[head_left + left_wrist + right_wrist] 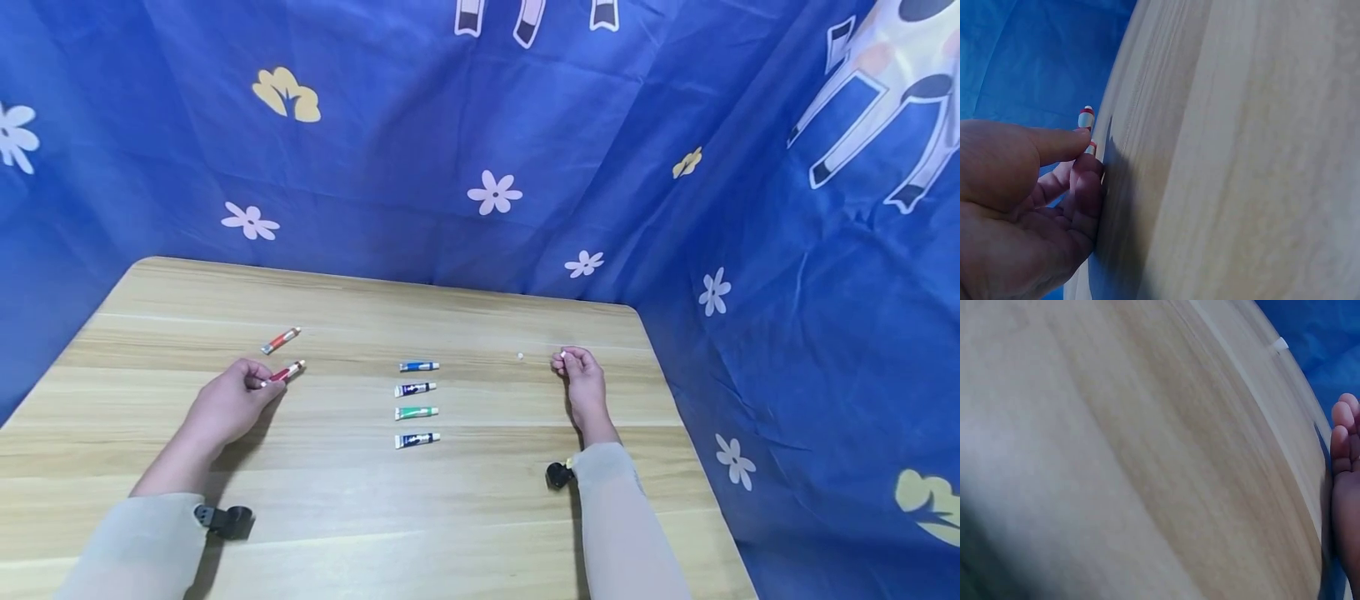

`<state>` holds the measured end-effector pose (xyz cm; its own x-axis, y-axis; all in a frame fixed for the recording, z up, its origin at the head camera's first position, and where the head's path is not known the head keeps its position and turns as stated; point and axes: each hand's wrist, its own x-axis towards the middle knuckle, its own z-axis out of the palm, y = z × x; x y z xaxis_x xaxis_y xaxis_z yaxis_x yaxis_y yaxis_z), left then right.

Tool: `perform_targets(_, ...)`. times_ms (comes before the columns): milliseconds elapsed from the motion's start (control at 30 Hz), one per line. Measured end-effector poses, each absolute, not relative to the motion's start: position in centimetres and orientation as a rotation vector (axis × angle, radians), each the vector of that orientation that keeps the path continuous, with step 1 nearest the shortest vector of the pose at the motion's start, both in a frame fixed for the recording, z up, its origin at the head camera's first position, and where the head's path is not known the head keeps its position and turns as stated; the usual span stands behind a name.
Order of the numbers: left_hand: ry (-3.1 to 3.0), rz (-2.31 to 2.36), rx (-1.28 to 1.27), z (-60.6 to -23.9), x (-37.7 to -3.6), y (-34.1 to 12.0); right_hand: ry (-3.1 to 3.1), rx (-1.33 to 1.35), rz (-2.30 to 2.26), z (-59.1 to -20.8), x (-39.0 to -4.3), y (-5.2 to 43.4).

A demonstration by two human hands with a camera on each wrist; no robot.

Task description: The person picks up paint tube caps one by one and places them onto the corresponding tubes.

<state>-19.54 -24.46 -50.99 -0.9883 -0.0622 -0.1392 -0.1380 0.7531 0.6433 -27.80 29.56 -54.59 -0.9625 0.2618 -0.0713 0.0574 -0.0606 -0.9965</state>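
My left hand (255, 383) pinches a small red tube (287, 372) by its near end, low over the wooden table (480, 508). In the left wrist view the thumb (1054, 144) lies over it, and a red and white tube tip (1087, 117) shows just past the thumb. A second red tube (281, 340) lies just beyond the hand. My right hand (564, 360) rests at the right of the table and pinches a tiny white cap (562, 355). Its fingertips (1344, 434) edge into the right wrist view. Another white cap (520, 357) (1280, 344) lies loose to its left.
Several small paint tubes lie in a column at mid-table: blue (418, 366), dark blue (415, 389), green (416, 412) and dark blue (417, 439). Blue flowered cloth (495, 192) walls the table at the back and right.
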Motion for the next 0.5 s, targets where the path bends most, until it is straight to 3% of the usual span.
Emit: perform_targets(500, 2.831, 1.064, -0.153, -50.85, -19.13, -24.06, -1.734, -0.348, 2.341, -55.25, -27.29, 30.51)
